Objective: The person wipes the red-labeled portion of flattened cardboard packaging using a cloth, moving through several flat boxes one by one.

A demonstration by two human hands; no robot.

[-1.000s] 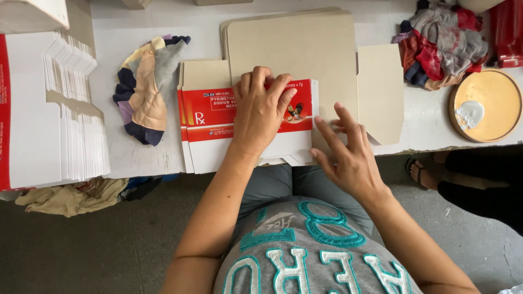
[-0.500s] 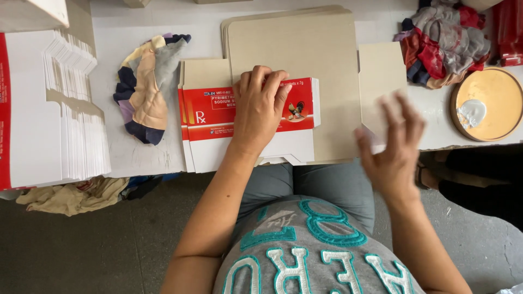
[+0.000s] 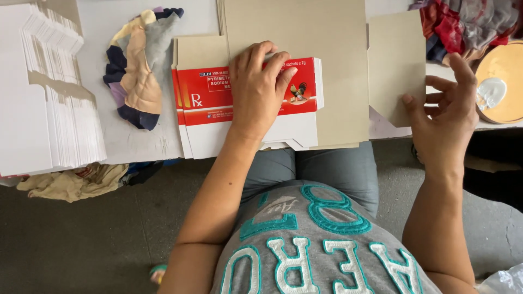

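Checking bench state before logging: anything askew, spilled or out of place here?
Nothing spilled or damaged. Mild oddities: the red-and-white carton blank under the left hand overhangs the table edge, and a beige cloth droops off the edge below the stack of white blanks. The right hand holds nothing.

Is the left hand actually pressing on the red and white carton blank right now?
Touching. The head view shows the left hand lying palm down on the red and white carton blank, fingers spread across its red panel with no gap visible.
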